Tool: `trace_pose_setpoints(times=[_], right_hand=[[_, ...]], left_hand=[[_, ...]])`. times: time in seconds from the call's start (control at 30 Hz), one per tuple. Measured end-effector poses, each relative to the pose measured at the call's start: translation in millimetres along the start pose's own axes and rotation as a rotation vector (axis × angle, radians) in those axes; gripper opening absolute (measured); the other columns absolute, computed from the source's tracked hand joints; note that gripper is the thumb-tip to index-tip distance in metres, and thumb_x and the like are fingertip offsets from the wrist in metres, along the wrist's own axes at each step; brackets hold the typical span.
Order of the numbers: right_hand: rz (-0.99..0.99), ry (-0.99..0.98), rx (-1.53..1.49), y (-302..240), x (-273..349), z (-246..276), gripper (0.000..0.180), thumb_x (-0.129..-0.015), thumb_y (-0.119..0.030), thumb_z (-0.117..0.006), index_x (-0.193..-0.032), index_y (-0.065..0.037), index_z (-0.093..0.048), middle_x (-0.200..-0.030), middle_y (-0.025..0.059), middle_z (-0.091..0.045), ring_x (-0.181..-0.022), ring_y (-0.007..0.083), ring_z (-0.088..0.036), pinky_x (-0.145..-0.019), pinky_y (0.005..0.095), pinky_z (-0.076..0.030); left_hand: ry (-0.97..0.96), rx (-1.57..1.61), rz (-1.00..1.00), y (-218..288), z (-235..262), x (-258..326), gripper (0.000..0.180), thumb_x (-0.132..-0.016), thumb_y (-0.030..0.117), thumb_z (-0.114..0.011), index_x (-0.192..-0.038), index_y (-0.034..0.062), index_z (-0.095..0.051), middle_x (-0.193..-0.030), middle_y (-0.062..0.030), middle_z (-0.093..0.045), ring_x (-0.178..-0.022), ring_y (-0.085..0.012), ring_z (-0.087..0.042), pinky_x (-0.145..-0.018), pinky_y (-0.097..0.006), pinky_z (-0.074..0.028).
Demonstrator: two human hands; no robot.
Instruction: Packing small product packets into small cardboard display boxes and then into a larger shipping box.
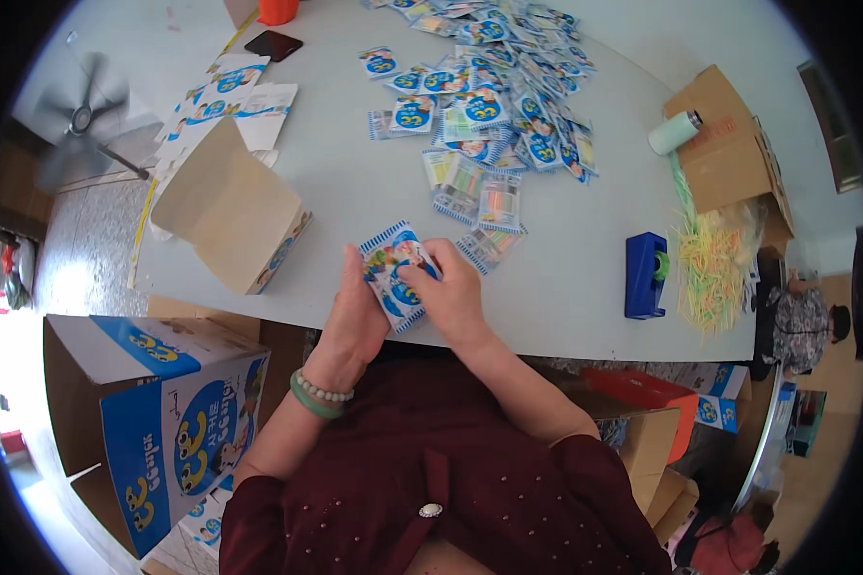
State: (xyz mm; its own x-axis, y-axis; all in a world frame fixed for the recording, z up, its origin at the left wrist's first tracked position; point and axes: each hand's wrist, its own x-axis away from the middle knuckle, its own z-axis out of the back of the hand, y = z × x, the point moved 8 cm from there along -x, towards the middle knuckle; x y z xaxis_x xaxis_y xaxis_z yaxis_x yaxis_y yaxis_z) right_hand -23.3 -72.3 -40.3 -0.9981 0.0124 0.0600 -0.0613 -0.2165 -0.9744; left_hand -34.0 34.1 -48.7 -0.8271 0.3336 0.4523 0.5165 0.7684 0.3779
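Both hands meet just over the near edge of the surface [556, 297], elbows bent and forearms angling inward from dark red sleeves [566, 458]. Between them they have hold of a blue-and-white packet [385, 261], tilted, its front facing up; whether more are stacked beneath it I can't tell. The left grip [357, 311] cradles it from the left and below, palm turned inward, one digit standing up along the packet's left edge. The right grip [457, 299] is closed on the other side, thumb laid across the printed front, fingers curled at the right edge. A beaded bracelet [324, 391] and a green bangle [312, 401] circle the left wrist.

Just beyond the right grip lies a packet of coloured sticks [489, 247], and past that a loose heap of packets [479, 105] spreads away to the far side. Left of the hands, near them, an open carton [225, 211] lies tipped, with flat printed cartons [225, 101] behind it and a black phone [274, 45] farther off. Well to the right sit a blue tape dispenser [644, 278], a tangle of yellow-green strips [710, 273] and, farther away, a pale green bottle [675, 132] against a cardboard box [724, 144]. Below and left of the left grip stands a big printed box [177, 431].
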Motion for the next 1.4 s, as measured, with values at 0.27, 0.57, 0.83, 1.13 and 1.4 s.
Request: trace_pose_setpoints(times=[0.27,0.57,0.83,1.13,1.4], right_hand=[[0.085,0.121,0.53,-22.5,-23.5,49.3,0.025,-0.084,-0.025,-0.063,-0.103,-0.008,-0.064,-0.093,0.0124,-0.06,-0.092,0.0296,-0.061,-0.078,0.0382,-0.048],[0.038,0.53,0.899,25.4,-91.0,140.0,0.026,-0.073,-0.025,-0.069,-0.084,-0.006,-0.057,-0.094,0.014,-0.061,-0.091,0.0298,-0.06,-0.076,0.0426,-0.046],[0.652,-0.313,1.062,-29.9,-97.6,50.2,0.011,-0.069,0.001,-0.057,-0.079,-0.005,-0.054,-0.111,0.0066,-0.058,-0.109,0.0266,-0.051,-0.103,0.0437,-0.035],[0.714,-0.237,1.311,-50.3,-89.4,61.1,0.014,-0.07,-0.009,-0.065,-0.083,-0.01,-0.058,-0.1,0.0057,-0.059,-0.103,0.0301,-0.054,-0.105,0.0483,-0.034],[0.011,-0.099,-0.21,-33.0,-20.6,27.9,0.028,-0.08,-0.011,-0.071,-0.103,-0.001,-0.057,-0.095,0.0044,-0.063,-0.083,0.0093,-0.059,-0.072,0.0252,-0.049]], left_hand=[[0.057,-0.084,-0.044,3.5,52.3,-11.9,0.013,-0.085,0.014,-0.067,-0.093,0.0051,-0.063,-0.087,-0.0043,-0.066,-0.082,-0.016,-0.065,-0.081,-0.031,-0.054],[0.087,-0.144,-0.021,7.1,44.9,-7.7,0.014,-0.08,0.014,-0.069,-0.089,0.0058,-0.062,-0.08,-0.0043,-0.065,-0.074,-0.0162,-0.065,-0.071,-0.032,-0.056],[0.07,-0.176,0.035,3.8,39.7,-7.8,0.02,-0.079,0.009,-0.069,-0.096,0.0016,-0.061,-0.086,-0.0068,-0.066,-0.076,-0.0167,-0.066,-0.072,-0.032,-0.057],[0.07,-0.232,0.016,1.1,34.8,-5.1,0.012,-0.082,0.01,-0.067,-0.09,0.0049,-0.06,-0.083,-0.0036,-0.065,-0.077,-0.015,-0.066,-0.073,-0.031,-0.057],[0.098,-0.152,-0.087,-4.6,20.8,-7.9,0.02,-0.086,0.018,-0.067,-0.1,0.0045,-0.061,-0.09,-0.0053,-0.066,-0.084,-0.0157,-0.065,-0.077,-0.031,-0.054]])
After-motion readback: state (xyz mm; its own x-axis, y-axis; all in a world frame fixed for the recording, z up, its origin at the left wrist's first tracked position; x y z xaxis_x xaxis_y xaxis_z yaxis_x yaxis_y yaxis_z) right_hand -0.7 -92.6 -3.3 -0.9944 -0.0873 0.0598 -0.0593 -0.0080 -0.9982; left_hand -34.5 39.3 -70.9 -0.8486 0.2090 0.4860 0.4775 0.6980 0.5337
